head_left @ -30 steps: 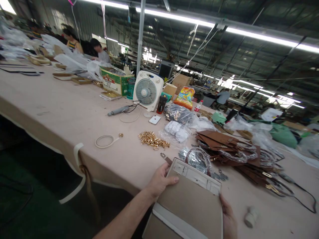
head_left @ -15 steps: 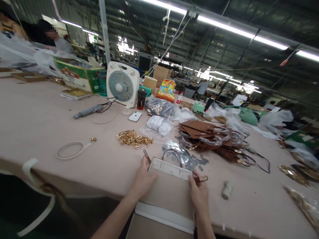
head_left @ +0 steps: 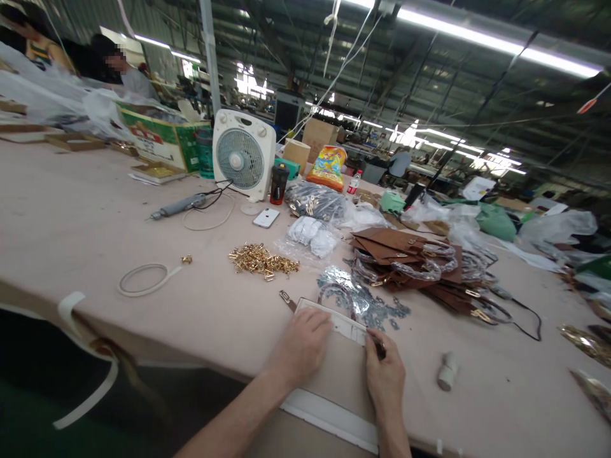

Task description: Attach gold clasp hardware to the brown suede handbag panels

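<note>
An unfinished handbag (head_left: 341, 366), beige inside with a white strip along its top edge, lies at the table's front edge. Its plastic-wrapped handle (head_left: 337, 289) points away from me. My left hand (head_left: 305, 340) rests on the top strip near the left corner, fingers laid over it. A brown strap with a metal end (head_left: 286, 298) sticks out past that corner. With thumb and fingers, my right hand (head_left: 386, 366) grips the right edge; a brown strap (head_left: 379, 345) shows beside these fingers.
Gold metal fittings (head_left: 262, 261) lie heaped beyond my hands, with grey metal pieces (head_left: 377, 305) nearby. Brown bags (head_left: 405, 254) are stacked at the right. Behind stand a fan (head_left: 243, 156) and a phone (head_left: 266, 217). A grey corded tool (head_left: 179, 205) and tape roll (head_left: 143, 280) lie left.
My left hand has moved from the left edge onto the top strip, covering part of it. My right hand still holds the right edge. The view has shifted slightly.
</note>
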Demonstrator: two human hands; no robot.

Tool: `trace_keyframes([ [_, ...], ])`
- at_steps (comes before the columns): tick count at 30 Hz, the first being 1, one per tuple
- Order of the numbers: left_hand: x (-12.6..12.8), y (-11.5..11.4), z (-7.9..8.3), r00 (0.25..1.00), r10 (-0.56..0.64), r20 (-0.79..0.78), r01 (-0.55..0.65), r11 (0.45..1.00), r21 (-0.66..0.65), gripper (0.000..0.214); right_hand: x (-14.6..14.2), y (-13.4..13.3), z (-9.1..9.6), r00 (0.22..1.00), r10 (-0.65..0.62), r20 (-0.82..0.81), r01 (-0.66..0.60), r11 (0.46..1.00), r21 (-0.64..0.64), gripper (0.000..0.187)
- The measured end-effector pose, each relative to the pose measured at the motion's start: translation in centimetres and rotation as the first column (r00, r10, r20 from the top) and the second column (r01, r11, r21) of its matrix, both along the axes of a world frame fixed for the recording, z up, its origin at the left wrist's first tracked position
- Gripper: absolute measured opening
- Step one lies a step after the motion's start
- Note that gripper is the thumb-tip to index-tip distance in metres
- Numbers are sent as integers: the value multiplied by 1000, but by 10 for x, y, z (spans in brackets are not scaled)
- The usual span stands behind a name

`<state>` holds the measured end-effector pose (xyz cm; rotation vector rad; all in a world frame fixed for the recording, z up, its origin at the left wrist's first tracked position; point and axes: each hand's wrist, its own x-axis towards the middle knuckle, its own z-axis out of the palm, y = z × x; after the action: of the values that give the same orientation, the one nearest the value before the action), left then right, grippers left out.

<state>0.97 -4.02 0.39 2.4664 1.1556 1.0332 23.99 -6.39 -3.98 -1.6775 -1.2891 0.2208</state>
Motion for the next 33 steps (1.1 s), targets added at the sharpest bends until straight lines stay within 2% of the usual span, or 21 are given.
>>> trace_keyframes([
  [5,10,1,2,999,29,31,-28,999,-24,28,6,3,3,1000,26,7,-26,999,-35,36],
  [12,18,4,3,998,54,-33,-55,998,-18,24,11,6,10,996,73,-47,-76,996,-55,36],
  [15,26,4,1,993,104,-63,-104,995,-1,25,8,2,13,991,34,-130,-39,999,-36,37],
  [18,34,9,-6,989,117,-94,-114,993,36,29,13,5,13,961,-23,-277,23,1000,-4,50],
  [20,36,14,-11,989,107,-99,-101,993,67,31,25,10,12,936,-81,-343,95,995,24,59],
  [22,37,17,-12,991,102,-91,-93,992,89,33,44,15,12,919,-161,-361,187,982,39,61],
  [24,36,18,-10,991,98,-92,-90,992,93,31,64,21,12,917,-226,-328,250,968,32,59],
  [26,35,17,-8,989,98,-107,-88,992,89,28,81,26,12,938,-240,-249,250,968,9,56],
  [30,27,14,-9,986,122,-115,-111,989,97,26,94,35,12,978,-182,-98,177,983,-54,45],
  [33,22,12,-12,985,141,-101,-131,986,105,25,93,38,10,990,-126,-57,124,991,-39,44],
])
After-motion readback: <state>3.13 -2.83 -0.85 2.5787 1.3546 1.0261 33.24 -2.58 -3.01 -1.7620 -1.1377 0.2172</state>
